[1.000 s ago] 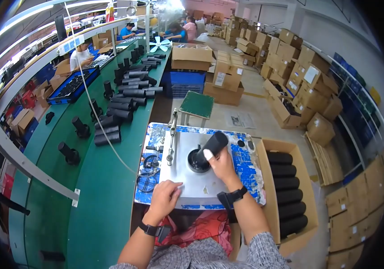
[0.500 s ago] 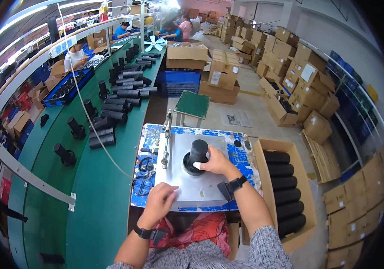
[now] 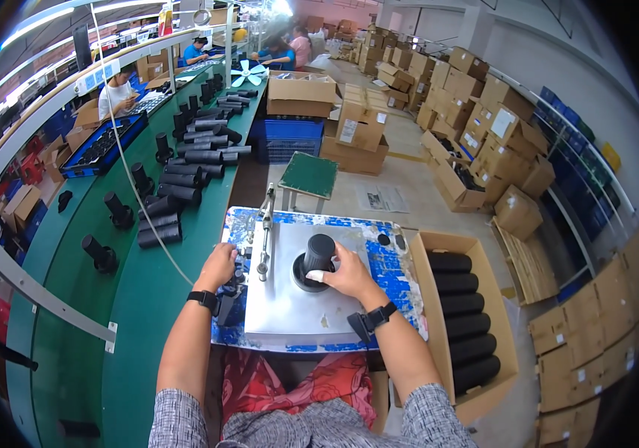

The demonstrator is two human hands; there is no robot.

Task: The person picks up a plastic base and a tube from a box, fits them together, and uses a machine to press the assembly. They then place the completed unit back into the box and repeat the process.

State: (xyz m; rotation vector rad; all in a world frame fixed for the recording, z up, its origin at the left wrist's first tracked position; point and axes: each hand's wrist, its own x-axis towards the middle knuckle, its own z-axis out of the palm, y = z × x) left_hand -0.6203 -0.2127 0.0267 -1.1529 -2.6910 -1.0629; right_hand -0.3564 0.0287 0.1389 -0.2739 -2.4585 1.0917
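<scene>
Gleaming metal plate (image 3: pixel 290 313), warehouse cartons (image 3: pixel 499 142).

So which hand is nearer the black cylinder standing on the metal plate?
Right. The right hand grips the black cylinder at its base; the left hand is apart, by the lever at the plate's left edge.

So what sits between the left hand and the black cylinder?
In the head view, a metal lever bar stands upright on the plate's left edge, between the left hand and the black cylinder.

Green conveyor belt (image 3: pixel 148 291) carries black cylinders (image 3: pixel 185 179). Right of it: open carton (image 3: pixel 502 328) of black tubes (image 3: pixel 461 302). Stacked cardboard boxes (image 3: pixel 484 119) beyond the carton.
</scene>
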